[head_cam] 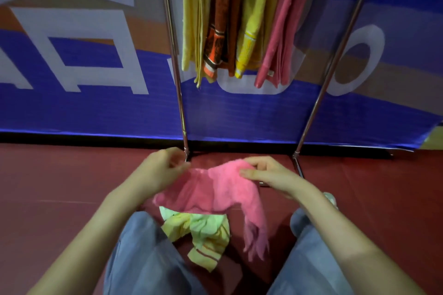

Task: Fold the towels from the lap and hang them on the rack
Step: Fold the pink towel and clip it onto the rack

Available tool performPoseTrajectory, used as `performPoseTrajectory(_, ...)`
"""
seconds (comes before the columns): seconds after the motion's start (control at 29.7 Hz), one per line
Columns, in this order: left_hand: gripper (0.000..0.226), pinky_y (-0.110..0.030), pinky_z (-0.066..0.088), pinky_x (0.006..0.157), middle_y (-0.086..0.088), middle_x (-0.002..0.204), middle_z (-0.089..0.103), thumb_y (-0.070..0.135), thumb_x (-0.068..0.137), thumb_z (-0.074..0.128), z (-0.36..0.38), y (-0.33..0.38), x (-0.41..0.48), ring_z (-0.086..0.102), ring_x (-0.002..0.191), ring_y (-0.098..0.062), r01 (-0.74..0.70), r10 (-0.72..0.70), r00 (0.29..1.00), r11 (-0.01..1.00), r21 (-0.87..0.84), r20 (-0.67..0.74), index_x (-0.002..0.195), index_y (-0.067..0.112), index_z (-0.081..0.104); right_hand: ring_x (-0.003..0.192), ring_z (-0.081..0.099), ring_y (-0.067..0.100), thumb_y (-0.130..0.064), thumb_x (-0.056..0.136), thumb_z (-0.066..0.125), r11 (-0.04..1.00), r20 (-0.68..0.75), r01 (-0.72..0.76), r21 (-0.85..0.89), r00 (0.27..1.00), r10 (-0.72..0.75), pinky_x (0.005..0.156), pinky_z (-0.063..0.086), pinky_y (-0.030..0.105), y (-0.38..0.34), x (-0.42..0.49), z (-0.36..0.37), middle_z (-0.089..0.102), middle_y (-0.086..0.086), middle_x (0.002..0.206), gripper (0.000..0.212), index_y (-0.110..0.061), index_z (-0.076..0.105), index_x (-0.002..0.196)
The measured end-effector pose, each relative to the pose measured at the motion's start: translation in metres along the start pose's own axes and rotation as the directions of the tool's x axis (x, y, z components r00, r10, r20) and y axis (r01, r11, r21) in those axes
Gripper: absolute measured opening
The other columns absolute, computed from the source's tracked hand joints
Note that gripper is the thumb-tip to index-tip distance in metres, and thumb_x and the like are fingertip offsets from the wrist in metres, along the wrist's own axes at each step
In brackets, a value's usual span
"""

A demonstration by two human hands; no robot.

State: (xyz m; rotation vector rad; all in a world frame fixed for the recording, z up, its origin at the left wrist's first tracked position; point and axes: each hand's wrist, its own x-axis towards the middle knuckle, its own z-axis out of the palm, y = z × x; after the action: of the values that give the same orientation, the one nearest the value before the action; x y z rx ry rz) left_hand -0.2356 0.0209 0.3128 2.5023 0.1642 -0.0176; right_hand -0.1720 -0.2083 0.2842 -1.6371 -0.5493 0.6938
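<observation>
Your left grip [158, 170] holds a towel [215, 189] at its left end, and your right grip [268, 172] holds its right end. Below it, a second towel [203, 230] lies between your legs [143, 258]. The rack [178, 79] stands before you on the floor [60, 187], with hung towels [239, 19] side by side on it. A banner [72, 67] stands behind the rack.

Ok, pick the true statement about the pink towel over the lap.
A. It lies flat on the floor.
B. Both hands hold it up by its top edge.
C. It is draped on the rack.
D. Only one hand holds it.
B: the left hand and right hand each grip the top edge of the pink towel, which hangs above the yellow-green towel.
</observation>
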Motion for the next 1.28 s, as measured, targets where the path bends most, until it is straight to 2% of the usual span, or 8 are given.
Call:
performPoseTrajectory(0.13,0.016,-0.004,0.043,0.079,0.012,0.099,0.062,0.031,0.090,0.048,0.023,0.039,-0.009,0.056,0.084,0.014,-0.119,0.210,0.964,0.891,-0.438,0.164,0.102,0.025,0.057,0.075,0.060,0.003,-0.021,0.075,0.059,1.000,0.108,0.018,0.000,0.994,-0.018,0.071,0.047,0.015,-0.028,0.003,0.012,0.068,-0.010,0.074,0.017,-0.016,0.067,0.089)
performPoseTrajectory(0.27,0.032,-0.010,0.040,0.060,0.020,0.063,0.058,0.045,0.084,0.048,0.031,0.054,-0.010,0.050,0.061,0.008,-0.123,0.236,0.967,0.760,-0.638,0.094,0.078,0.015,0.057,0.067,0.061,-0.001,-0.012,0.084,0.056,0.996,0.135,0.023,0.090,0.990,-0.035,0.063,0.047,0.010,-0.042,-0.002,0.016,0.069,-0.010,0.069,0.014,-0.010,0.065,0.094)
performPoseTrajectory(0.37,0.068,-0.023,0.038,0.062,-0.002,0.071,0.055,0.059,0.073,0.051,0.032,0.052,-0.007,0.049,0.066,-0.008,-0.162,0.286,0.953,0.759,-0.631,0.100,0.084,-0.007,0.057,0.063,0.061,-0.002,-0.009,0.085,0.054,0.994,0.133,0.015,0.108,0.991,-0.030,0.059,0.045,0.009,-0.043,-0.008,0.011,0.069,-0.012,0.065,0.010,-0.009,0.063,0.089)
performPoseTrajectory(0.57,0.028,-0.012,0.031,0.044,0.012,0.047,0.042,0.030,0.076,0.052,0.036,0.059,-0.010,0.036,0.044,0.001,-0.163,0.275,0.961,0.627,-0.761,0.020,0.050,0.020,0.045,0.061,0.059,0.000,-0.036,0.071,0.069,0.989,0.144,-0.043,0.144,0.989,0.022,0.059,0.046,0.012,-0.020,-0.013,0.010,0.067,-0.009,0.063,0.024,-0.015,0.066,0.080)
performPoseTrajectory(0.71,0.031,-0.017,0.033,0.047,-0.004,0.058,0.041,0.030,0.074,0.055,0.021,0.057,-0.008,0.040,0.048,-0.005,-0.119,0.201,0.980,0.541,-0.833,-0.009,0.076,-0.001,0.051,0.062,0.060,-0.004,-0.065,0.042,0.076,0.978,0.154,-0.053,0.199,0.988,0.022,0.063,0.047,0.010,0.004,-0.019,0.010,0.069,-0.013,0.063,0.049,-0.022,0.073,0.066)
performPoseTrajectory(0.84,0.033,-0.017,0.037,0.052,0.007,0.055,0.051,0.040,0.069,0.058,0.014,0.042,-0.002,0.047,0.049,-0.001,-0.027,0.136,0.989,0.573,-0.819,0.063,0.069,0.008,0.053,0.067,0.063,0.000,-0.064,0.037,0.079,0.943,-0.005,0.049,0.329,0.999,-0.050,0.066,0.049,0.012,0.004,-0.018,0.007,0.071,-0.009,0.071,0.070,-0.014,0.067,0.084)
performPoseTrajectory(1.04,0.056,-0.016,0.039,0.057,0.001,0.054,0.045,0.048,0.091,0.026,0.028,0.050,0.012,0.043,0.054,-0.010,0.134,0.096,0.950,0.730,-0.670,0.296,0.058,0.019,0.059,0.068,0.066,-0.001,-0.046,0.056,0.068,0.935,0.106,0.097,0.341,0.984,-0.141,0.060,0.049,0.011,-0.039,-0.014,0.004,0.073,-0.010,0.072,0.035,-0.019,0.074,0.077)
performPoseTrajectory(1.28,0.042,-0.026,0.047,0.092,0.010,0.088,0.071,0.059,0.063,0.042,0.030,0.083,0.010,0.064,0.095,-0.009,0.045,0.227,0.931,0.706,-0.707,0.286,0.083,0.033,0.069,0.069,0.066,0.004,-0.059,0.044,0.078,0.962,0.014,0.085,0.259,0.996,-0.091,0.063,0.052,0.016,-0.045,-0.014,-0.014,0.073,-0.004,0.075,0.055,-0.020,0.074,0.082)
